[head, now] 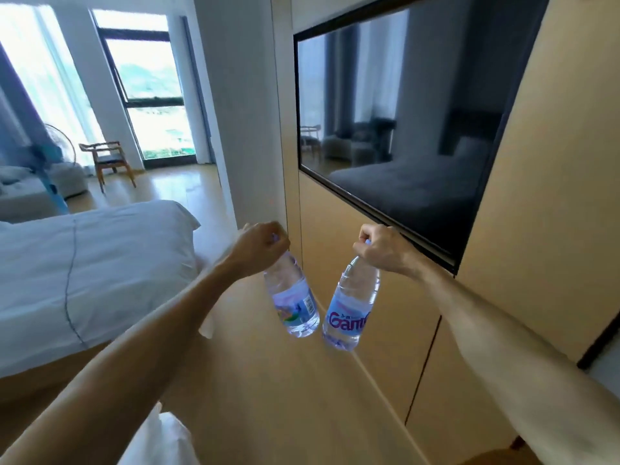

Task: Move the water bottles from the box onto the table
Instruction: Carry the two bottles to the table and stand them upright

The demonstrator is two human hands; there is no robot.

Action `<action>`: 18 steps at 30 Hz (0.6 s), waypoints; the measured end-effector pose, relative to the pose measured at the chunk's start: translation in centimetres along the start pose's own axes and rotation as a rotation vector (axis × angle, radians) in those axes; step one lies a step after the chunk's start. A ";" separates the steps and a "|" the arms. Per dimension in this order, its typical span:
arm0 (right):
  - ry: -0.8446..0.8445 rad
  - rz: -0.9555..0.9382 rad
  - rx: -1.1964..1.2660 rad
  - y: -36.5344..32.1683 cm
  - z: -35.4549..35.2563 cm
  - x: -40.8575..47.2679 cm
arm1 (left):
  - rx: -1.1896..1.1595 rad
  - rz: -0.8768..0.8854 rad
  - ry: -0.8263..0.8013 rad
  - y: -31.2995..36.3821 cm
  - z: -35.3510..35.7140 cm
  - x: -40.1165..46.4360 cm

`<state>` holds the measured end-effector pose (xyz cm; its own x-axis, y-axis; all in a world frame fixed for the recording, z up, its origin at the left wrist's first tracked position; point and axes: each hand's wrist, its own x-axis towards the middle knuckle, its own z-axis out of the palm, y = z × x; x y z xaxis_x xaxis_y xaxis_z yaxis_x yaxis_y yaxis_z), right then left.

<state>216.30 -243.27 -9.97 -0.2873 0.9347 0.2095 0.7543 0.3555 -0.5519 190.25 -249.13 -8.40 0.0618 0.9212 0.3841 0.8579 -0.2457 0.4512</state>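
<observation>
Two clear plastic water bottles hang in the air in front of me. My left hand (260,245) grips the neck and cap of the left bottle (293,300), which has a pale label. My right hand (377,246) grips the top of the right bottle (350,310), whose label shows purple letters. Both bottles dangle with their bottoms tilted toward each other, nearly touching. Neither the box nor the table is in view.
A bed with white sheets (94,263) lies to my left. A wooden wall panel (536,229) with a dark TV screen (396,129) fills the right. A wooden floor aisle (268,380) runs between them. A wooden chair (107,161) and a fan stand by the far window.
</observation>
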 end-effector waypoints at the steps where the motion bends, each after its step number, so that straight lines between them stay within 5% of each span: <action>1: 0.011 -0.024 -0.008 -1.3 0.2 1.9 | 0.018 0.009 -0.001 -0.7 -1.2 1.0; 18: 0.024 -0.419 -0.012 -12.8 6.9 33.2 | 0.201 -0.166 0.181 -17.6 -10.0 20.1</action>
<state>193.04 -216.79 -1.50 -0.5571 0.7090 0.4324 0.5822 0.7047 -0.4055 171.35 -229.30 -0.59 -0.1640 0.8709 0.4633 0.9334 -0.0149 0.3585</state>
